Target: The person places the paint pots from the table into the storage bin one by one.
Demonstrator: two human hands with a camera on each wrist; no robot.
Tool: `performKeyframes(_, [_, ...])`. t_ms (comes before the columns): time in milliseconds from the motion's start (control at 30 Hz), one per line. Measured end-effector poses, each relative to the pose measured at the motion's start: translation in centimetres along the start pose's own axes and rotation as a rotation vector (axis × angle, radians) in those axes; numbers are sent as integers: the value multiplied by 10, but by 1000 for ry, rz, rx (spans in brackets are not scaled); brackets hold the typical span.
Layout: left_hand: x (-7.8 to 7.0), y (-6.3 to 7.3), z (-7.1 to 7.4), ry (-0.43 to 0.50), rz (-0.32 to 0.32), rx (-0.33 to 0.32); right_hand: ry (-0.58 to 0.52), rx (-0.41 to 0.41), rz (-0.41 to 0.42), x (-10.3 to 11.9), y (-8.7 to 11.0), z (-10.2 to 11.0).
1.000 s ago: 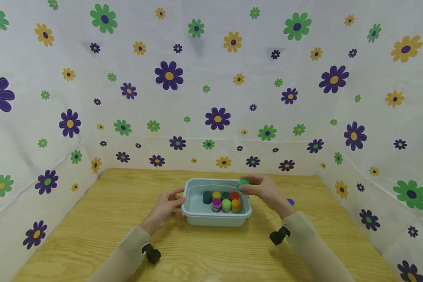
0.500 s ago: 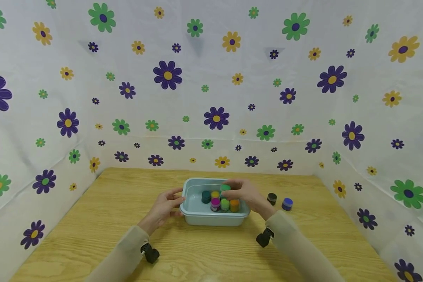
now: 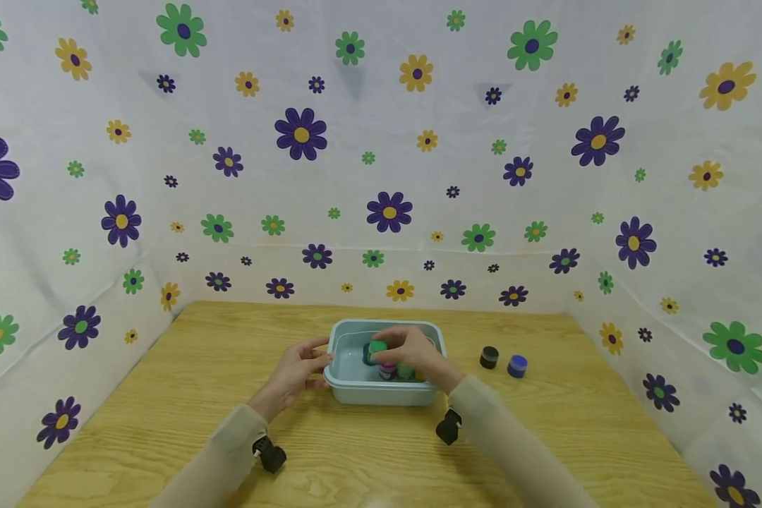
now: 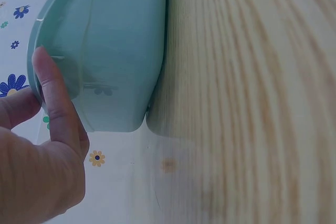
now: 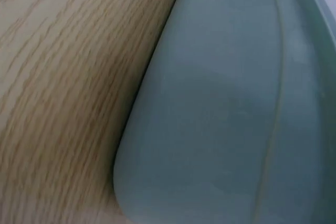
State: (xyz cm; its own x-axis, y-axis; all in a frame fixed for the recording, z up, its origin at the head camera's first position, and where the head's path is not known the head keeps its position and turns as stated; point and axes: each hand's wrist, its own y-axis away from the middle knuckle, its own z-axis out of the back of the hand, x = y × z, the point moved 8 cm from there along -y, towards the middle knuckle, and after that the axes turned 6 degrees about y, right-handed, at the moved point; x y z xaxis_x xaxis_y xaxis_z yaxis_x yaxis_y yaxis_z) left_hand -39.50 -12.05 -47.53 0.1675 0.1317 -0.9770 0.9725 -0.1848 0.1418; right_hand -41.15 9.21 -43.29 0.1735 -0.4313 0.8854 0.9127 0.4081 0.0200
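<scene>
A light blue plastic tub [image 3: 381,395] stands on the table with several small paint jars inside. My left hand [image 3: 295,374] holds the tub's left end; in the left wrist view, thumb and fingers [image 4: 60,111] lie at its rim. Over the tub's inside, my right hand [image 3: 413,353] pinches a green-lidded paint jar [image 3: 377,349]. Just below it sits a magenta paint jar [image 3: 387,371], with a light green paint jar [image 3: 404,371] beside that. The right hand covers most of the other jars. Only the tub's outer wall [image 5: 210,108] and tabletop fill most of the right wrist view.
Right of the tub, a black paint jar [image 3: 489,357] and a blue paint jar [image 3: 517,366] stand on the wooden table [image 3: 279,451]. A white flower-patterned sheet [image 3: 355,176] rises behind the table and along both sides.
My right hand has carried the green-lidded jar leftward from the tub's right rim to its middle-left. The black and blue jars have come into full view. The left hand stays at the tub.
</scene>
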Motion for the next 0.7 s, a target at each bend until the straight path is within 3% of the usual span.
performKeyframes(700, [0, -1, 1, -4, 0, -8, 217, 33, 30, 7, -15, -20])
